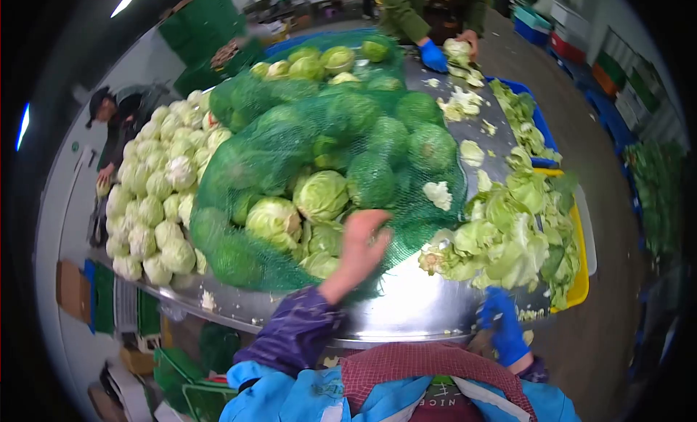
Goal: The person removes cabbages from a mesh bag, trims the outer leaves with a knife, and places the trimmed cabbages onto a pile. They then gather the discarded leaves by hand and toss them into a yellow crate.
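Starting at the left with a heap of pale, stripped cabbages (156,197), piled high on the metal tabletop (392,298) and, by the look of it, already trimmed. Next, moving right to a bulging green net (341,128), gaping on its near side. Showing bare in that gap: a paler cabbage (274,224) with its browned stem end turned right, then a round green cabbage (321,196) just beside it. Then coming to the bare left hand (363,244), reaching over the net with part-curled fingers and seemingly gripping no cabbage. Probably fetching a head from the net at this step, or drawing back the mesh. Calling next, in all likelihood, for clearing the mesh and closing round one exposed cabbage without snagging. Farther right, meeting the blue-gloved right hand (501,324), blurred near the tabletop's near edge; cannot tell whether gripping anything. Beyond it, ending at loose leaves (519,240), mounded beside and into a yellow crate (581,277).
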A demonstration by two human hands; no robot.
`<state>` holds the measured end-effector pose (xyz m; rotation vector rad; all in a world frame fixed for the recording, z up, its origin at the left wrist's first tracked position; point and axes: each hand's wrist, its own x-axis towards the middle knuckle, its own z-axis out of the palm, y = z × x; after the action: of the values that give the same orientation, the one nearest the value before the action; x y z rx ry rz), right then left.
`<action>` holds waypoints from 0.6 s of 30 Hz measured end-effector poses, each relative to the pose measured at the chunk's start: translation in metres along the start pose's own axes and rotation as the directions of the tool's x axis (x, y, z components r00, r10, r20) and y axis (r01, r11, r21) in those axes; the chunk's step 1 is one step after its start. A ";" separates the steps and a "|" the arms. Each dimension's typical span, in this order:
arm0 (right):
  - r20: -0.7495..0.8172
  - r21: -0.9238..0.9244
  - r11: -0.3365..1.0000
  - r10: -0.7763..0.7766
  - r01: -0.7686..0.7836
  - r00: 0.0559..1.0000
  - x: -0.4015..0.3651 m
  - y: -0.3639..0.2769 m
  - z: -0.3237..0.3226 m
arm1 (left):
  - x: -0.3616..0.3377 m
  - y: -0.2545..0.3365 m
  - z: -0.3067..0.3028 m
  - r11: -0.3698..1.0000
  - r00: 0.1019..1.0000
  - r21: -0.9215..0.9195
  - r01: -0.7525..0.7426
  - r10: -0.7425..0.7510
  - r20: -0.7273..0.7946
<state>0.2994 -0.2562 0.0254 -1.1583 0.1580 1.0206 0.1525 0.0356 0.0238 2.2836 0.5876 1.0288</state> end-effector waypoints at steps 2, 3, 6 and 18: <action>0.344 -0.201 0.977 0.136 -0.068 0.929 0.010 0.034 0.003 | -0.028 -0.039 -0.052 0.949 0.965 0.188 0.254 -0.235 -0.118; 0.382 -0.290 0.948 0.242 -0.132 0.892 0.011 0.040 0.004 | -0.041 -0.047 -0.070 0.928 0.936 0.157 0.337 -0.313 -0.158; 0.357 -0.569 0.819 0.158 0.080 0.921 0.033 0.050 0.002 | -0.052 -0.059 -0.088 0.919 0.925 0.160 0.359 -0.329 -0.189; 0.423 -0.721 0.529 -0.176 0.448 0.889 0.077 0.067 -0.017 | -0.012 -0.144 -0.180 0.647 0.677 0.363 0.670 -0.734 0.060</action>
<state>0.3000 -0.2227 -0.0729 -1.7490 -0.8526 0.9263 -0.0174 0.1918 0.0225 2.0437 1.4976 0.3098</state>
